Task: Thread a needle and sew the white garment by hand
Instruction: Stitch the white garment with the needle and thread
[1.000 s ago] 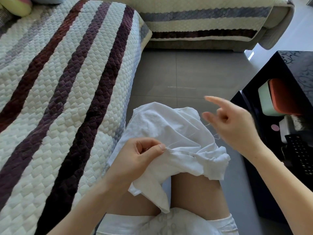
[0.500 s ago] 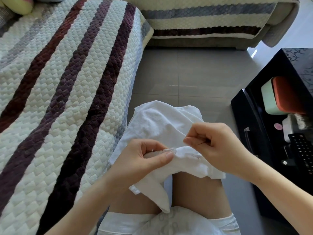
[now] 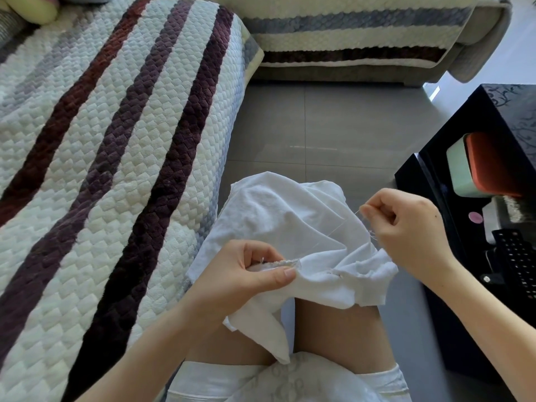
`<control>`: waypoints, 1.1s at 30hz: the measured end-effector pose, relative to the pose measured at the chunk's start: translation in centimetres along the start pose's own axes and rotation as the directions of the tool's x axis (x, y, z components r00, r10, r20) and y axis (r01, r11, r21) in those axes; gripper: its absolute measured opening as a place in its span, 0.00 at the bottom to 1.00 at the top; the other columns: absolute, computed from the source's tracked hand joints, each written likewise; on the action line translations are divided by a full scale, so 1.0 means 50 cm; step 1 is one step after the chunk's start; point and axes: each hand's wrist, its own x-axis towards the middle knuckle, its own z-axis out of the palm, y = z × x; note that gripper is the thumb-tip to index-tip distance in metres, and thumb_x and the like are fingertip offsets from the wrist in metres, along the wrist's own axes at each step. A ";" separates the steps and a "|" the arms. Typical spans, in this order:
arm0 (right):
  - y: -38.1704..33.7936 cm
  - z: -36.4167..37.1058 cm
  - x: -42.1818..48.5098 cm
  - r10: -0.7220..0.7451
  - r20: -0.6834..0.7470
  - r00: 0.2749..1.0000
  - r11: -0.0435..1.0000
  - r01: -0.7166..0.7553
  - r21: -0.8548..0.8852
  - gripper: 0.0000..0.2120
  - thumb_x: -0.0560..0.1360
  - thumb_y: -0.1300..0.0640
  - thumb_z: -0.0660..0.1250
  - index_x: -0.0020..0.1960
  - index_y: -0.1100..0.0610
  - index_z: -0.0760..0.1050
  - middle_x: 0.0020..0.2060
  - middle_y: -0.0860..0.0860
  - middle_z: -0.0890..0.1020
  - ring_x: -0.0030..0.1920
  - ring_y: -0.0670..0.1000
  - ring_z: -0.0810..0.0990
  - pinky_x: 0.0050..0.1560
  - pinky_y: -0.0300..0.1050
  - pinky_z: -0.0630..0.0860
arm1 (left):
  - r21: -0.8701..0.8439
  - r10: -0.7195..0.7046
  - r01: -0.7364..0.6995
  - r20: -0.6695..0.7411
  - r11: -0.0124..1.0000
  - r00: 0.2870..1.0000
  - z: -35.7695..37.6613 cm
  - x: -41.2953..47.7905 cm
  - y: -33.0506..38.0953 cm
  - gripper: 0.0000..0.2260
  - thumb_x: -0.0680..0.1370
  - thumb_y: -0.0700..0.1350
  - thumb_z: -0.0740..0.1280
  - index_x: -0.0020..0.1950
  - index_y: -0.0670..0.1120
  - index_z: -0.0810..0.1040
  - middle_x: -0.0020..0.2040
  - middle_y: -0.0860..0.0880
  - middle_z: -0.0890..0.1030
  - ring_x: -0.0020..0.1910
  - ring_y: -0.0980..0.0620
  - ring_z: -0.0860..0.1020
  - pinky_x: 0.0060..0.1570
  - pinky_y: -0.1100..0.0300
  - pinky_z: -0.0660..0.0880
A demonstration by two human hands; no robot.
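The white garment (image 3: 278, 216) lies bunched over my knees. My left hand (image 3: 246, 274) pinches its folded hem between thumb and fingers, just left of centre. My right hand (image 3: 406, 227) is at the garment's right side, fingers curled, pinching the needle at its fingertips; only a sliver of the needle shows. A thin white thread (image 3: 333, 232) runs taut from those fingertips down-left across the cloth toward the hem.
A quilted striped sofa cover (image 3: 101, 169) fills the left. Grey floor tiles (image 3: 319, 126) lie ahead, with another sofa section (image 3: 362, 39) at the back. A black cabinet (image 3: 478, 184) on the right holds a green and orange box (image 3: 478, 166) and a remote control (image 3: 516, 256).
My right hand came down to the hem next to my left hand, then moved up and right, drawing the thread out taut. My left hand kept pinching the hem.
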 end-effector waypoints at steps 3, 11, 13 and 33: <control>0.022 -0.012 0.021 0.168 0.137 0.976 0.963 -0.192 0.189 0.09 0.74 0.62 0.70 0.35 0.60 0.78 0.25 0.56 0.76 0.26 0.47 0.67 0.30 0.41 0.65 | -0.059 -0.023 0.023 0.006 0.998 1.000 -0.002 -0.006 0.002 0.08 0.64 0.50 0.75 0.35 0.46 0.83 0.32 0.49 0.80 0.32 0.56 0.77 0.31 0.68 0.70; -0.010 -0.078 0.027 0.051 0.520 0.853 0.574 -0.452 0.683 0.16 0.66 0.49 0.68 0.24 0.53 0.70 0.22 0.47 0.58 0.26 0.47 0.53 0.27 0.37 0.53 | -0.053 -0.023 0.016 -0.128 0.998 0.992 0.016 -0.005 0.005 0.07 0.67 0.50 0.71 0.37 0.49 0.85 0.35 0.52 0.83 0.37 0.59 0.80 0.37 0.69 0.74; -0.026 -0.071 0.022 0.045 0.498 0.866 0.624 -0.413 0.663 0.19 0.69 0.49 0.65 0.23 0.51 0.65 0.22 0.46 0.60 0.26 0.47 0.54 0.27 0.36 0.54 | -0.044 0.001 -0.008 -0.146 0.999 0.989 0.025 0.000 0.009 0.07 0.66 0.52 0.70 0.36 0.51 0.85 0.35 0.54 0.83 0.38 0.62 0.80 0.38 0.71 0.72; 0.079 -0.057 0.016 0.043 0.000 0.999 0.999 -0.043 -0.005 0.16 0.74 0.53 0.69 0.31 0.59 0.72 0.19 0.47 0.66 0.24 0.47 0.64 0.28 0.42 0.62 | -0.194 -0.122 0.014 -0.555 0.981 0.823 0.060 0.014 -0.002 0.16 0.78 0.42 0.64 0.31 0.49 0.82 0.31 0.49 0.81 0.33 0.53 0.78 0.36 0.58 0.74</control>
